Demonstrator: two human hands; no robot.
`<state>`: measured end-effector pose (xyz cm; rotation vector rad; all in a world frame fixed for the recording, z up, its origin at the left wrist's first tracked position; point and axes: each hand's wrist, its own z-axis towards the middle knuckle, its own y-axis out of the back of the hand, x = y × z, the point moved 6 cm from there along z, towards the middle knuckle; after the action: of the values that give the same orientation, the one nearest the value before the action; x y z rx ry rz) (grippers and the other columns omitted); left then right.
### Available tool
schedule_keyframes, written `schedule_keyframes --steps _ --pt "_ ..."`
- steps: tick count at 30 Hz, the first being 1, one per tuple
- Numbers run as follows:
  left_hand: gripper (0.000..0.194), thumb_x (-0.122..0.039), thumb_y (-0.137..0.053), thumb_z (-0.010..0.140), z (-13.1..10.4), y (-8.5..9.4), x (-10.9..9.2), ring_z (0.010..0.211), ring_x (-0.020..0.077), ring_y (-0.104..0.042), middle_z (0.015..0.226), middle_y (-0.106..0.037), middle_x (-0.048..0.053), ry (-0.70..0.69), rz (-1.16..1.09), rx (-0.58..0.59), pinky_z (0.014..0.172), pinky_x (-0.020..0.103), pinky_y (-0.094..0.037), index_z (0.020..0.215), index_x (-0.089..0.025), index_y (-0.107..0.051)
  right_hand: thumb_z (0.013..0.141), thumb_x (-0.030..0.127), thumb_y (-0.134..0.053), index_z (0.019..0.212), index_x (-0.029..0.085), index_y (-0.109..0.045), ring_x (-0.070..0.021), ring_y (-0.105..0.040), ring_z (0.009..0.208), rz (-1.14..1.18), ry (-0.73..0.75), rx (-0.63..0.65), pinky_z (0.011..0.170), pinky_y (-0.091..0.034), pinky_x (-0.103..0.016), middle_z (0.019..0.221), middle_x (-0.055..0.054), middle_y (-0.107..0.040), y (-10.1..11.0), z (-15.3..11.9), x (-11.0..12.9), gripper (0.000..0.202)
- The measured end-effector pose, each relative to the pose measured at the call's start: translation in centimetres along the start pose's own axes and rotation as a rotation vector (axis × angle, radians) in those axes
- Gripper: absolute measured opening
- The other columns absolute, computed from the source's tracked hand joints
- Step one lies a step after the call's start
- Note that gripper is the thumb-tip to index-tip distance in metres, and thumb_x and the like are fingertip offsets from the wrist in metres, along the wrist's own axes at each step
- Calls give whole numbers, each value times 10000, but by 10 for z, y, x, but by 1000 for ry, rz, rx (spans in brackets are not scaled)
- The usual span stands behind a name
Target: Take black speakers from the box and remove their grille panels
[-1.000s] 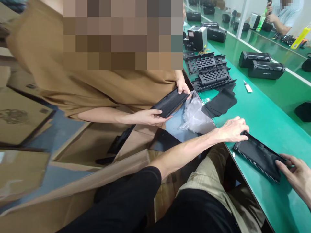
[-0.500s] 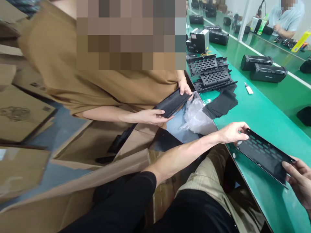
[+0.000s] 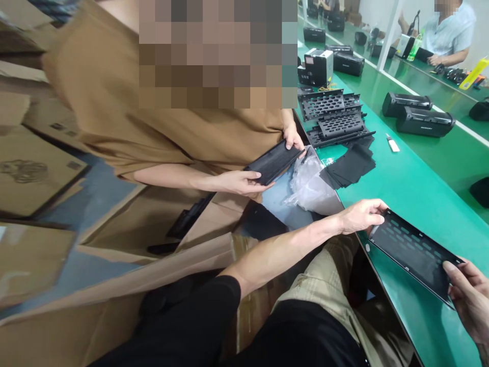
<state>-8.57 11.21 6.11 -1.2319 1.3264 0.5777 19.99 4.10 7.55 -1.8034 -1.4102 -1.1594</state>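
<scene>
Between my two hands I hold a black speaker grille panel [image 3: 412, 255] with rows of oblong slots, tilted over the green table edge. My left hand [image 3: 362, 215] pinches its near-left end, thumb on the upper face. At the opposite end my right hand [image 3: 468, 285] grips the corner with its thumb on top. A dark sheet seems to lie against the panel's inner face, covering part of the slots. Past my left arm lies a fanned pile of black sheets [image 3: 351, 165]. Beyond it, several similar slotted panels [image 3: 336, 120] are stacked.
A co-worker in a brown top [image 3: 171, 137] sits at my left, holding another black panel [image 3: 275, 162]. Cardboard boxes [image 3: 38, 168] crowd the floor. Clear plastic bag [image 3: 311, 181] hangs by the table edge. Black speakers [image 3: 426, 121] and a small white-labelled item [image 3: 392, 143] rest on the green table [image 3: 412, 178].
The view has shifted slightly. My hands keep their hold on the panel, which has tilted a little. Across the table, the far person's arms have moved.
</scene>
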Motion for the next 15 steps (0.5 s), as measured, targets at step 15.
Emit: schedule_keyframes --steps 15 --pt "74 -123 -695 917 2 0 3 547 43 -530 716 -626 -71 -51 42 -56 595 187 -448 973 -152 -654 261 579 -1142 1053 194 -699 -72 -444 488 -70 -149 -33 405 -407 -155 733 -9 -619 6 9 -13 985"
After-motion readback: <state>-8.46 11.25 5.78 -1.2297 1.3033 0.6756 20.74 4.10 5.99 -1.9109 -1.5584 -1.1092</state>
